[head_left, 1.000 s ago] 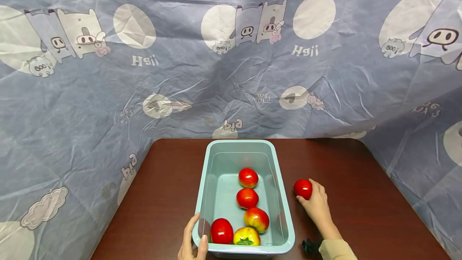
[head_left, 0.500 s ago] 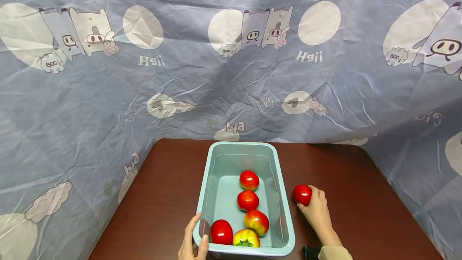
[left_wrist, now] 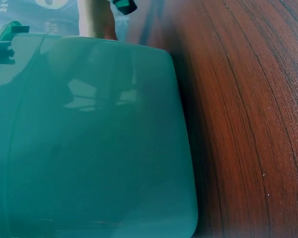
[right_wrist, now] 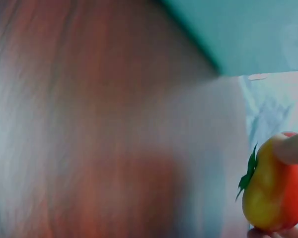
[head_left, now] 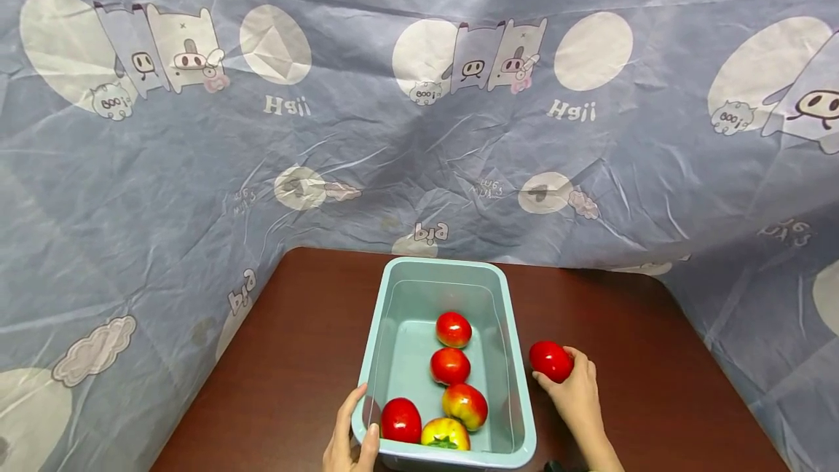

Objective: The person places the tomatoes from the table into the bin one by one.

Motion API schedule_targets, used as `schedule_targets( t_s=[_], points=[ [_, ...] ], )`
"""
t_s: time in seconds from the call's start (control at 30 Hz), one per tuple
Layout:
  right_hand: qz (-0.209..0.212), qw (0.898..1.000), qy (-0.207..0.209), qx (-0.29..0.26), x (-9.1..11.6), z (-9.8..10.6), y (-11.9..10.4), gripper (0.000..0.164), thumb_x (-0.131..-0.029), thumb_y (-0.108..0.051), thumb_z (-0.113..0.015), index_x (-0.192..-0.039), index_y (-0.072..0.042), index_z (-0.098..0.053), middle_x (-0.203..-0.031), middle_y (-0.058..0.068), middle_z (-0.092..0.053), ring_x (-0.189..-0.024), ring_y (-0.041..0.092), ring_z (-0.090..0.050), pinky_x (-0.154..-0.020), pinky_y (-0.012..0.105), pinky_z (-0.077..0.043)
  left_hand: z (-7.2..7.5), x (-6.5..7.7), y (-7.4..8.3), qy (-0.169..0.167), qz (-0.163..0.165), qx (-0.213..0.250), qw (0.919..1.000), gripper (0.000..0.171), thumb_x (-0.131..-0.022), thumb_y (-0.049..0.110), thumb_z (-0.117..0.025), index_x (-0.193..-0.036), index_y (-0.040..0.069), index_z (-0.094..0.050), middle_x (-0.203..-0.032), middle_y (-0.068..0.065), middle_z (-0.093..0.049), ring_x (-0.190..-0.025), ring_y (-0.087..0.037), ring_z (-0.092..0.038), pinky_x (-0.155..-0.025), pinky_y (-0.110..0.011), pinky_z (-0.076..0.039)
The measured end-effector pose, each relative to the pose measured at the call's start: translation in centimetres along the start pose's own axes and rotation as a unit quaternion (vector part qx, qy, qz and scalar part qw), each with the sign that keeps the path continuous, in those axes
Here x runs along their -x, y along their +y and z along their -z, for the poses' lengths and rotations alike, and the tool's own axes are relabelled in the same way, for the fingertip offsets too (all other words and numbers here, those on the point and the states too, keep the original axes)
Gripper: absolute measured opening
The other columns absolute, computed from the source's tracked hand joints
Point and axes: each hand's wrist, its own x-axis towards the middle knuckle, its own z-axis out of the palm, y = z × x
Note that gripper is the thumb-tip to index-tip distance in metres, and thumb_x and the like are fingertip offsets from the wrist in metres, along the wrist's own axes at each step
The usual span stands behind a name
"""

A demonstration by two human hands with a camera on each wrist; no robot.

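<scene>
In the head view my right hand (head_left: 577,390) grips a red tomato (head_left: 550,360) to the right of a pale green plastic tub (head_left: 520,384). The right wrist view shows this tomato (right_wrist: 270,191) with a yellow stem end and green leaves, thumb on its side. My left hand (head_left: 349,434) holds the tub's near left corner, thumb on the front rim and a finger on the left rim. Inside the tub lie two red tomatoes (head_left: 450,366) in a line, a red-yellow one (head_left: 465,406), a yellow one (head_left: 446,434) and a dark red one (head_left: 401,420).
Both stand on a dark brown wooden table (head_left: 301,341). A grey-blue patterned cloth (head_left: 393,137) hangs behind the table and along its sides. The tub's outer wall (left_wrist: 99,139) fills much of the left wrist view.
My right hand has shifted slightly nearer with the tomato in its grip. The left hand keeps its hold on the tub's corner. The head view has tilted a little.
</scene>
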Motion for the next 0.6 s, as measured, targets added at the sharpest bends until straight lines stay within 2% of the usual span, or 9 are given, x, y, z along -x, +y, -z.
schedule_targets(
  t_s=[0.17, 0.3, 0.4, 0.5, 0.53, 0.6],
  points=[
    [-0.027, 0.997, 0.027, -0.073, 0.7, 1.0, -0.9, 0.077, -0.079, -0.017, -0.081, -0.138, 0.007, -0.037, -0.130, 0.031, -0.044, -0.114, 0.048, -0.049, -0.096, 0.065, -0.044, 0.0, -0.1, 0.0, -0.007, -0.001, 0.001, 1.0000, 0.051, -0.087, 0.007, -0.065, -0.134, 0.024, -0.056, -0.125, -0.006, -0.065, -0.085, 0.000, -0.060, -0.060, -0.025, -0.054],
    [-0.038, 0.994, 0.036, -0.099, 1.3, 1.9, -1.8, 0.077, -0.080, -0.021, -0.082, -0.139, 0.003, -0.039, -0.132, 0.027, -0.047, -0.113, 0.043, -0.055, -0.097, 0.056, -0.048, -0.2, 0.0, 0.0, -0.003, -0.006, 0.016, 0.9999, 0.052, -0.086, 0.004, -0.065, -0.134, 0.022, -0.056, -0.120, -0.010, -0.067, -0.083, 0.000, -0.062, -0.060, -0.024, -0.055],
    [-0.046, 0.991, 0.035, -0.122, 1.6, 2.6, -2.4, 0.078, -0.081, -0.024, -0.082, -0.141, 0.001, -0.039, -0.135, 0.026, -0.048, -0.113, 0.042, -0.057, -0.089, 0.030, -0.056, -0.2, 0.0, 0.0, 0.001, -0.011, 0.018, 0.9998, 0.052, -0.086, 0.004, -0.066, -0.134, 0.021, -0.057, -0.118, -0.011, -0.068, -0.083, 0.000, -0.062, -0.060, -0.024, -0.055],
    [-0.047, 0.987, 0.036, -0.152, 1.9, 3.3, -3.2, 0.079, -0.081, -0.025, -0.082, -0.142, 0.000, -0.038, -0.137, 0.025, -0.047, -0.114, 0.041, -0.056, -0.076, 0.002, -0.044, -0.2, 0.1, 0.0, 0.004, -0.015, 0.018, 0.9997, 0.052, -0.085, 0.004, -0.066, -0.134, 0.020, -0.057, -0.117, -0.012, -0.068, -0.083, -0.002, -0.064, -0.061, -0.023, -0.055],
    [-0.042, 0.985, 0.037, -0.161, 1.9, 3.5, -3.4, 0.080, -0.081, -0.025, -0.082, -0.142, 0.000, -0.038, -0.138, 0.024, -0.046, -0.115, 0.040, -0.056, -0.073, -0.004, -0.038, -0.2, 0.1, 0.0, 0.004, -0.015, 0.018, 0.9997, 0.052, -0.086, 0.004, -0.066, -0.134, 0.020, -0.056, -0.117, -0.012, -0.068, -0.084, -0.002, -0.064, -0.061, -0.023, -0.055],
    [-0.028, 0.984, 0.041, -0.173, 2.2, 4.0, -4.1, 0.080, -0.080, -0.022, -0.082, -0.142, 0.001, -0.037, -0.138, 0.024, -0.045, -0.116, 0.039, -0.055, -0.076, -0.003, -0.039, -0.2, 0.2, 0.0, 0.004, -0.014, 0.017, 0.9997, 0.052, -0.086, 0.004, -0.065, -0.134, 0.019, -0.056, -0.117, -0.012, -0.068, -0.085, -0.003, -0.064, -0.062, -0.023, -0.055]
  ],
)
